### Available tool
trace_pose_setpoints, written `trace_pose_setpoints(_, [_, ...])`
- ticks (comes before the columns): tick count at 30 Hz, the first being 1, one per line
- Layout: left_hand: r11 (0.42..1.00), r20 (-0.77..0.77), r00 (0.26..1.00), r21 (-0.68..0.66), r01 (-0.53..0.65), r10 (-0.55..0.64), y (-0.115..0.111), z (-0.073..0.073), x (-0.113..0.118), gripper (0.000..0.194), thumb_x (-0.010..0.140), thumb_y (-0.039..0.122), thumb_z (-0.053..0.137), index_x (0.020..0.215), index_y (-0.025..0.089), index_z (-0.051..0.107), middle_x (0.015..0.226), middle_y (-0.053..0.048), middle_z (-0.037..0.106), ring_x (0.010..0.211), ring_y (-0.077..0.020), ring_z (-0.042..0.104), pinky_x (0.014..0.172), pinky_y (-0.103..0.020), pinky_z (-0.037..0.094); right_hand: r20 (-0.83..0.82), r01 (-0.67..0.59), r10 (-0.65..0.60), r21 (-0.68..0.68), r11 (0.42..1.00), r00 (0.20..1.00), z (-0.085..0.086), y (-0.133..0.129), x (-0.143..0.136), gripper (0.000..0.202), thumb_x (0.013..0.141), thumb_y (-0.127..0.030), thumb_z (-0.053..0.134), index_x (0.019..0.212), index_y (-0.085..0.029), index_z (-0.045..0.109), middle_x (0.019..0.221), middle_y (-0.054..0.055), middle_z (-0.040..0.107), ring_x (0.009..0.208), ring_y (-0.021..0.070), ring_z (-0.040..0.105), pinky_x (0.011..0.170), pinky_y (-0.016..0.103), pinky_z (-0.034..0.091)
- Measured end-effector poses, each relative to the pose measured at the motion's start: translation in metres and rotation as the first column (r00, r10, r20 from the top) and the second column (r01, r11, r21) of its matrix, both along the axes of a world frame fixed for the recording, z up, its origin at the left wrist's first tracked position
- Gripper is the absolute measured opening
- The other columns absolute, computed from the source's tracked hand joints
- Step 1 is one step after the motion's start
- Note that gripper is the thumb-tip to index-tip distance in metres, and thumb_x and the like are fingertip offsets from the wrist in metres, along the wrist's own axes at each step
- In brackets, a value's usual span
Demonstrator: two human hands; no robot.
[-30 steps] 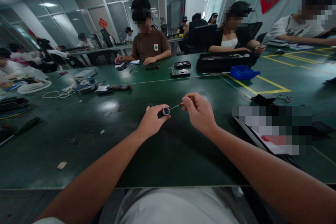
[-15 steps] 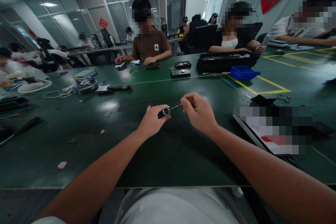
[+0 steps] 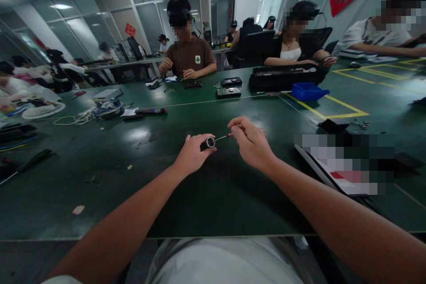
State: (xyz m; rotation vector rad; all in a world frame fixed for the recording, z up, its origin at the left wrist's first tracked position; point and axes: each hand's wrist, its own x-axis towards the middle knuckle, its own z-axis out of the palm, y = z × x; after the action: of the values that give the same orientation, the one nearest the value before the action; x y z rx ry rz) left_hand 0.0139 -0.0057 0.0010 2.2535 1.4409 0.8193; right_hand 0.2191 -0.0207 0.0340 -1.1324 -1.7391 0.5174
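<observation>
In the head view, my left hand [image 3: 192,155] is closed around a small black cylinder-shaped part [image 3: 210,143]. Its round end, with a silver rim and a dark inside, faces me and slightly right. The fingers of my right hand [image 3: 252,143] pinch a thin screwdriver [image 3: 228,135] by its red handle, mostly covered by the fingers. The slim metal shaft points left to the rim of the black part. Whether its tip touches or enters the part is too small to tell. Both hands are above the green table [image 3: 199,199].
A laptop-like panel [image 3: 313,166], partly blurred out, lies right of my right arm. Farther off are a blue tray [image 3: 308,92], hard drives [image 3: 229,92], a long black device [image 3: 284,78] and an electric screwdriver-like tool [image 3: 151,111]. A person [image 3: 191,55] sits opposite.
My right fingers have shifted and turned slightly on the screwdriver handle, while my left hand stays in place. Across the table, the person in brown has raised one hand.
</observation>
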Motion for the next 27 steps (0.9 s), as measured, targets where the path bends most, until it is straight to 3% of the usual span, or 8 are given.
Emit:
trace_pose_setpoints(2, [1.0,0.001,1.0,-0.001,-0.013,0.013,0.0,0.001,0.0,0.035,0.087,0.034,0.068,0.121,0.029,0.064,0.126,-0.004,0.067,0.121,-0.0282,0.057,0.118,-0.062,0.02,0.005,-0.017,0.017,-0.002,1.0,1.0,0.0,0.0,0.0,0.016,0.096,-0.027,0.043,0.1,-0.022,0.058,0.074,0.0,0.063,0.065,0.0162,0.056,0.063,0.031,0.038])
trace_pose_setpoints(7, [1.0,0.004,1.0,0.003,-0.005,0.005,0.0,0.002,0.0,0.034,0.087,0.032,0.068,0.121,0.028,0.064,0.125,-0.004,0.067,0.119,-0.0276,0.058,0.117,-0.061,0.022,0.03,0.015,-0.016,0.029,0.999,0.999,0.0,-0.001,-0.001,0.031,0.101,-0.041,0.037,0.091,-0.022,0.059,0.073,0.001,0.063,0.064,0.0165,0.056,0.062,0.032,0.037])
trace_pose_setpoints(10, [1.0,0.009,1.0,0.004,-0.005,0.005,0.0,0.003,-0.001,0.034,0.087,0.033,0.068,0.12,0.028,0.064,0.125,-0.004,0.067,0.119,-0.0274,0.058,0.117,-0.06,0.022,0.003,0.032,-0.032,0.029,0.999,0.999,-0.002,0.001,-0.002,0.022,0.1,-0.036,0.04,0.1,-0.022,0.057,0.077,0.001,0.065,0.066,0.0166,0.058,0.064,0.032,0.04])
trace_pose_setpoints(14, [1.0,0.014,1.0,0.011,-0.02,0.02,0.001,0.003,-0.002,0.034,0.088,0.034,0.068,0.121,0.028,0.063,0.124,-0.003,0.067,0.118,-0.0268,0.058,0.117,-0.059,0.023,-0.079,0.045,-0.045,-0.002,0.999,0.996,-0.006,0.002,-0.003,0.013,0.096,-0.032,0.049,0.102,-0.021,0.054,0.079,0.002,0.067,0.069,0.0171,0.062,0.066,0.033,0.044])
trace_pose_setpoints(20, [1.0,0.008,1.0,0.008,0.002,-0.002,-0.002,0.004,-0.001,0.033,0.088,0.034,0.067,0.12,0.029,0.063,0.124,-0.002,0.067,0.117,-0.026,0.058,0.117,-0.061,0.022,-0.252,-0.021,0.011,-0.038,0.999,0.968,-0.009,0.005,-0.006,0.018,0.096,-0.037,0.051,0.095,-0.021,0.06,0.082,0.003,0.068,0.075,0.0172,0.064,0.072,0.034,0.05])
trace_pose_setpoints(22, [0.999,-0.002,1.0,0.035,0.013,-0.012,-0.003,0.006,0.0,0.033,0.089,0.033,0.066,0.121,0.029,0.063,0.124,-0.002,0.067,0.118,-0.025,0.058,0.119,-0.06,0.019,-0.364,-0.036,-0.005,-0.105,0.994,0.931,-0.01,0.01,-0.005,0.021,0.096,-0.039,0.05,0.092,-0.021,0.06,0.079,0.002,0.066,0.071,0.0163,0.063,0.07,0.034,0.051])
trace_pose_setpoints(25, [0.996,-0.039,0.999,0.092,0.018,-0.015,-0.004,0.01,-0.001,0.034,0.09,0.031,0.065,0.123,0.03,0.062,0.125,-0.003,0.066,0.121,-0.0245,0.055,0.12,-0.061,0.012,-0.617,-0.136,-0.078,-0.294,0.946,0.783,-0.014,0.022,-0.001,0.023,0.095,-0.039,0.049,0.083,-0.021,0.057,0.072,0.001,0.061,0.062,0.0142,0.059,0.067,0.033,0.053])
trace_pose_setpoints(27, [0.997,-0.054,0.999,0.078,0.0,0.004,-0.003,0.011,-0.002,0.034,0.09,0.031,0.064,0.125,0.03,0.061,0.126,-0.004,0.065,0.122,-0.0251,0.054,0.12,-0.062,0.012,-0.677,-0.162,-0.136,-0.358,0.92,0.723,-0.018,0.028,0.001,0.024,0.094,-0.041,0.05,0.08,-0.021,0.056,0.065,-0.001,0.056,0.058,0.0136,0.056,0.065,0.033,0.053])
